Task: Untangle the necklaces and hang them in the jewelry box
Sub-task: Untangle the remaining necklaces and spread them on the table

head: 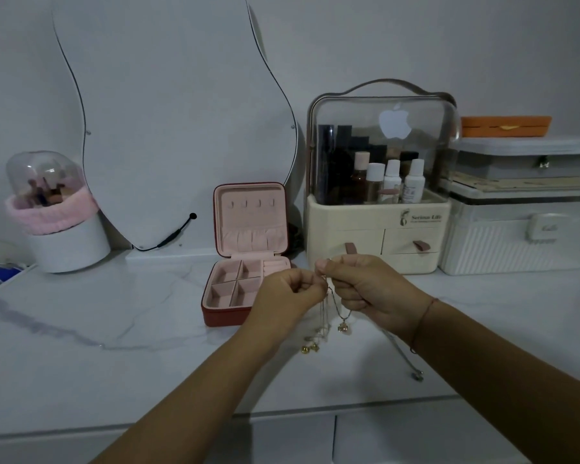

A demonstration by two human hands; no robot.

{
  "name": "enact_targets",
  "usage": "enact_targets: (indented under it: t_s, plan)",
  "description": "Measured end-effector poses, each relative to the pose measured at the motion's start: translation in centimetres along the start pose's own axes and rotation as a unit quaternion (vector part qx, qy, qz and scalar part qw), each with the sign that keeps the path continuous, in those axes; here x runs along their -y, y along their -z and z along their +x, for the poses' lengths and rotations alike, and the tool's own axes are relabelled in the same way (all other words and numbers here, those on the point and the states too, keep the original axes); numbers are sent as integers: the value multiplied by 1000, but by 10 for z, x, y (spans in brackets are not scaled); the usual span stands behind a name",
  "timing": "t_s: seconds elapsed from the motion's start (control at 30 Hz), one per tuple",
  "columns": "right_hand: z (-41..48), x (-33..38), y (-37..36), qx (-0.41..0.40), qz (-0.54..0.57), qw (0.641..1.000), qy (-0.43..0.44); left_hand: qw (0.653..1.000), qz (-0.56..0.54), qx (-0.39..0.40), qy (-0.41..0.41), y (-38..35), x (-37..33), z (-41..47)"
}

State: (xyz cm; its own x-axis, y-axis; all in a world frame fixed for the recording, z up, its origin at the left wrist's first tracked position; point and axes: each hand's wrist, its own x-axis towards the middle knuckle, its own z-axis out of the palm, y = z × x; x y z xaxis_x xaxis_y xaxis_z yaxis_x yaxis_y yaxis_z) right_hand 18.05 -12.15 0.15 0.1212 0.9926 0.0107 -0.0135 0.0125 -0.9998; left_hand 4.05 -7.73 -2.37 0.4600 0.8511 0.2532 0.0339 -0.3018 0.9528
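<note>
Room: a grey wall behind a white, grey-veined marble counter, with a wavy-edged frameless mirror leaning against the wall.
Hands: the left hand and right hand are raised close together above the counter. Each pinches the chains at the top with curled fingers.
Task's thing: the thin gold and silver chain necklaces hang in a bunch between the hands, just in front of the box. Small gold pendants dangle at the bottom, and one silver strand trails off under the right wrist.
Why held so: lifting them probably lets the pendants' weight pull the strands straight, so the crossings show and can be picked apart.
Jewelry box: the square red jewelry box with pink lining stands open, its lid upright. The four hooks in the lid are bare and nothing shows in the tray compartments, so no necklace is hung yet.
Cosmetic case: a cream drawer organiser with a clear domed cover holds white-capped bottles.
Brush pot: a white round pot under a clear dome, wrapped in a pink fluffy band, holds makeup brushes.
</note>
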Motion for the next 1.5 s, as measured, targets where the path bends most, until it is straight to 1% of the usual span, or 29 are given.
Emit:
enact_targets:
  t_s: [0.07, 0.13, 0.33, 0.43, 0.57, 0.67, 0.73, 0.8, 0.9, 1.0, 1.07, 1.2, 1.3, 1.43, 1.5]
  plan:
    - [1, -1, 0, 6, -6, 1000, 2, 1000, 20, 23, 0, -1, -1, 0]
    - [1, -2, 2, 6, -4, 1000, 4, 999, 12, 31, -6, -1, -2, 1]
    - [0, -1, 1, 11, 10, 1000, 10, 999, 4, -4, -31, -2, 1, 3]
    - [1, -1, 0, 8, 12, 1000, 8, 1000, -1, -8, -20, -3, 2, 4]
    - [3, -6, 7, -10, 24, 1000, -2, 999, -39, -26, 12, -1, 2, 6]
    - [3, -11, 10, -1, 25, 1000, -13, 998, -47, -31, 34, 2, 3, 8]
    - [1, -14, 12, 15, 1, 1000, -14, 997, -59, -30, 44, 3, 4, 9]
    - [-3, -15, 12, 28, -56, 998, -16, 996, -68, -34, 51, 3, 4, 10]
    - [-8, -11, 9, 1, -118, 993, -2, 994, -78, -49, 66, 2, 5, 10]
    - [-7, -9, 8, -43, -147, 987, 38, 989, -87, -73, 94, 4, 5, 8]
    - [-7, -8, 8, -62, -161, 983, 62, 988, -89, -72, 101, 5, 5, 7]
    - [-7, -7, 9, -89, -159, 979, 96, 992, -54, -51, 100, 7, 5, 5]
    - [-5, -5, 12, -110, -123, 980, 112, 990, -48, -60, 116, 10, 8, 6]
    - [-2, 1, 17, -123, -99, 982, 105, 984, -75, -74, 145, 17, 13, 4]
    - [0, 1, 19, -122, -85, 985, 90, 975, -133, -89, 157, 17, 10, 5]
